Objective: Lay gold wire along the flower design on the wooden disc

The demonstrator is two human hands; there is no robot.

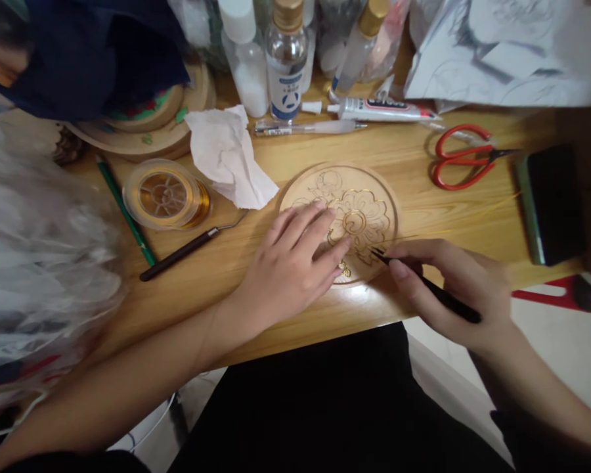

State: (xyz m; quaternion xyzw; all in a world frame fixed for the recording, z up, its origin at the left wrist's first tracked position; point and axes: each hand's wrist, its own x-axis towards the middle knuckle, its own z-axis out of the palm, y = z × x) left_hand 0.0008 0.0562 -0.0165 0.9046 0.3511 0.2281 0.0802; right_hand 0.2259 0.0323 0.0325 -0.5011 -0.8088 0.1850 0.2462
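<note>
A round wooden plate [300,188] with a flower drawing lies on the table, and gold wire follows some of its lines. My left hand [298,259] rests flat on the plate's left part, fingers apart, covering some of the drawing. In my right hand [453,289], black tweezers [446,299] are pinched between thumb and fingers, their tips over the plate's lower right part. A thin gold wire [428,234] runs from near the right fingers across the table towards the phone. Whether the tips hold wire is too small to tell.
Left of the plate are a wire spool [165,194], a hooked tool [180,254], a green pencil [128,213] and crumpled tissue [231,154]. Bottles [286,66], a pen [310,127] and a glue tube [384,110] lie behind. Red scissors [463,157] and a phone [554,203] are right.
</note>
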